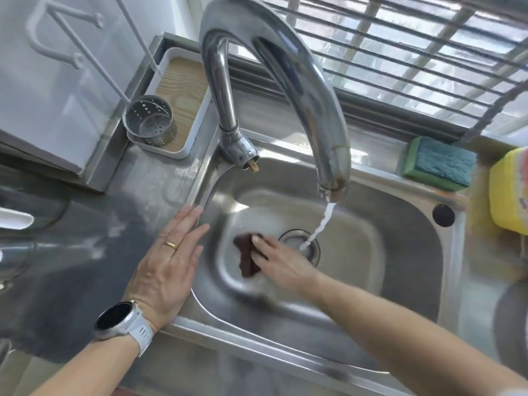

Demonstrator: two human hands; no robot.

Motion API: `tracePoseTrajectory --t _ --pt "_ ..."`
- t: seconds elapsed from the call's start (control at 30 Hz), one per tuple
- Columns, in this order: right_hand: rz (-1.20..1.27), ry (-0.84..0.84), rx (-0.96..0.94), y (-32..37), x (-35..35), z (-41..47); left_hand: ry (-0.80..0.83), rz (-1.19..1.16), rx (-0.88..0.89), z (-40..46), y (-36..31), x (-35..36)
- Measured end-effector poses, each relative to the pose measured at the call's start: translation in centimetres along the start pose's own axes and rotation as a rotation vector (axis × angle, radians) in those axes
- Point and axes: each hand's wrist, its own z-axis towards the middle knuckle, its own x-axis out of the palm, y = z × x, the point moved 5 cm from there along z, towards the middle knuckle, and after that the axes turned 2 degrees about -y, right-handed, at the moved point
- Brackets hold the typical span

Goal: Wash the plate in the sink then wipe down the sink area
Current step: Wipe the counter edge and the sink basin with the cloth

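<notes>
Left hand (168, 261) flat on sink (414, 252) rim; right hand (281, 264) presses brown cloth (247, 260).

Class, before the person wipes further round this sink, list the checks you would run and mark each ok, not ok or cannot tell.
1. Cloth in hand: right hand presses the dark cloth on the sink floor: ok.
2. Left hand steadying, flat on the rim: ok.
3. Tap off: water is running: not ok.
4. Drain unblocked: cannot tell.
5. Plate out of the basin: ok.
</notes>
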Motion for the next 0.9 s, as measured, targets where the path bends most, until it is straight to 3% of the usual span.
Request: tracePoseTrajectory --t 0.07,0.13,0.3,0.43,0.53,0.6,0.73,0.9 --pt "0.019 -0.062 0.015 -3.8 -1.9 2.9 -0.003 0.004 0.000 0.0 0.0 0.1" --pt "-0.119 -0.001 0.020 -7.5 -3.1 2.2 0.000 0.010 -0.010 0.0 0.2 0.1" --pt "-0.290 0.369 0.334 -14.0 -1.9 -8.8 0.000 0.010 -0.008 -0.1 0.1 0.1" --pt "-0.237 0.486 0.594 -12.0 -2.5 -14.7 -0.008 -0.002 -0.001 -0.1 0.3 0.2" --pt "0.008 0.735 0.710 -6.2 -1.2 -15.9 -0.004 -0.004 0.003 -0.2 0.4 0.2" --pt "0.216 0.799 0.795 -2.9 -0.5 -15.4 -0.007 -0.009 -0.004 -0.3 0.3 0.2" --pt "0.516 0.671 0.848 1.1 0.1 -9.0 -0.022 -0.028 -0.002 -0.2 0.3 0.1" --pt "0.990 0.256 0.835 6.2 -0.8 3.2 -0.063 -0.043 0.015 -0.2 0.0 -0.2"
